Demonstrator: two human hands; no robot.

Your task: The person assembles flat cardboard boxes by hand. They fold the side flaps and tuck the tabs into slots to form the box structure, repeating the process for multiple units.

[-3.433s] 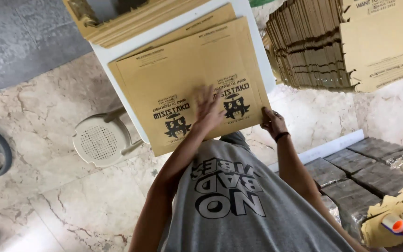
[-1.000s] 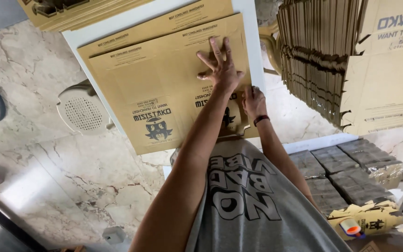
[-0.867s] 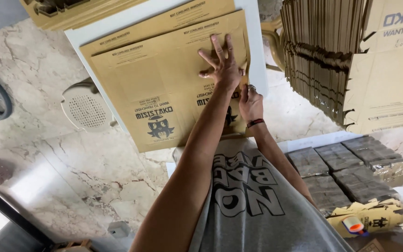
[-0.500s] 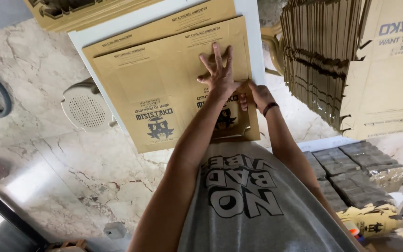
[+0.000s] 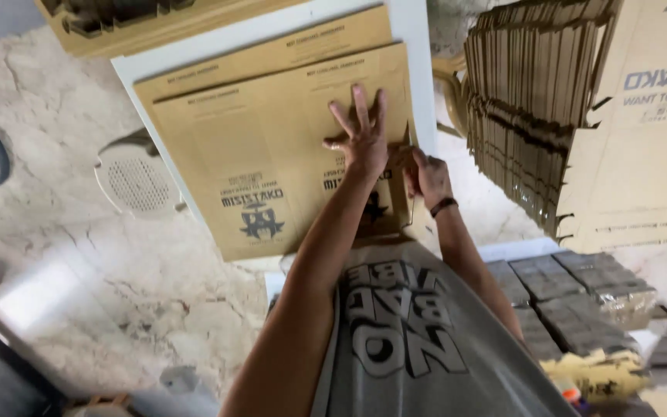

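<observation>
Left hand point(image 5: 360, 139) lies flat, fingers spread, palm down on the top flat cardboard box blank point(image 5: 287, 150), which rests on the white table point(image 5: 418, 46). Right hand point(image 5: 426, 174), just beside the left, is curled around the blank's side edge, gripping the flap there. A second blank point(image 5: 272, 54) lies beneath, beyond the fingertips. A tall stack of folded blanks point(image 5: 526, 108) stands further off past the right hand; a perforated white stool point(image 5: 137, 181) sits on the marble floor point(image 5: 79, 270) out past the left hand. Judgement: keep the left palm pressing firmly near the crease so the sheet cannot slide while the right lifts its edge evenly.
</observation>
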